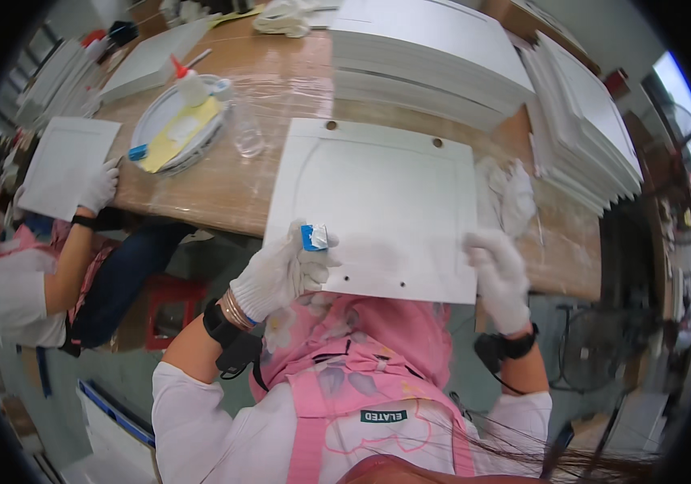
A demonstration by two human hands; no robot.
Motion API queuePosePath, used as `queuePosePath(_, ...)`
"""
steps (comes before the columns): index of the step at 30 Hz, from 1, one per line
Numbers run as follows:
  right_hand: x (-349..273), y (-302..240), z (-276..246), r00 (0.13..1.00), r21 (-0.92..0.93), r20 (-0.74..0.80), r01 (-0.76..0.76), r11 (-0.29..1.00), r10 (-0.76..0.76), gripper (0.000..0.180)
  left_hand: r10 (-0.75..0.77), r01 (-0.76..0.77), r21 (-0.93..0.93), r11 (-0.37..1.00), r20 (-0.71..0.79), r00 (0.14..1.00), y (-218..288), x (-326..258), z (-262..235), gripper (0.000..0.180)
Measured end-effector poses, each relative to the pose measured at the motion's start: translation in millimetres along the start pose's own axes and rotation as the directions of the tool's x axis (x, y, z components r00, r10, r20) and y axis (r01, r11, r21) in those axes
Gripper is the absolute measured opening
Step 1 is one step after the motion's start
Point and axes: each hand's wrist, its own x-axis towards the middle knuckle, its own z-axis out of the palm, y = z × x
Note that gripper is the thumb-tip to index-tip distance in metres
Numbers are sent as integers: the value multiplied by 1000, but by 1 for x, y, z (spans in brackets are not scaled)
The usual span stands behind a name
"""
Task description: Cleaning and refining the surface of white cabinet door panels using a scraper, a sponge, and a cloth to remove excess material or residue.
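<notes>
In the head view, a white panel (377, 206) is laid partly on the table (156, 192), with its near edge brought out over the pink-clad lap. A small blue block (308, 238), with a crinkled silvery piece on it, is clamped in the grip of the left hand (289, 262), over the panel's lower left part. The right hand (497, 278) is placed at the panel's right edge; its fingers are blurred, so whether they are together on that edge cannot be told. The step in hand is judged to be treatment or inspection of the panel's face; a steadied panel and a light touch seem called for.

Movement to the right could be hampered by a crumpled white cloth (515, 198), and movement forward by a stack of white panels (434, 44). To the left, a round tray (148, 123) and a red-tipped bottle (192, 89) are seen. Farther left, another panel (65, 165) is held by a co-worker's gloved hand (101, 185).
</notes>
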Motion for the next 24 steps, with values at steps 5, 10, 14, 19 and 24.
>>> queuePosePath(5, -5, -20, 85, 967, 139, 186, 148, 979, -172, 41, -222, 232, 212, 949, -68, 973, -41, 14, 8, 58)
queuePosePath(10, -28, -19, 99, 944, 388, 330, -160, 908, 25, 43, -310, 302, 420, 856, -51, 949, -58, 14, 5, 48)
queuePosePath(14, -42, -15, 74, 921, 276, 295, -338, 900, 256, 42, -285, 393, 494, 775, -281, 916, -55, 18, 36, 47)
queuePosePath(19, -53, 22, 14, 885, 595, 78, -410, 691, 458, 41, 255, -10, 498, 867, -426, 868, -7, -9, -13, 42)
queuePosePath(24, -59, 41, -13, 803, 764, 168, -473, 438, 572, 46, 541, -258, 550, 794, -447, 712, 13, -43, -78, 38)
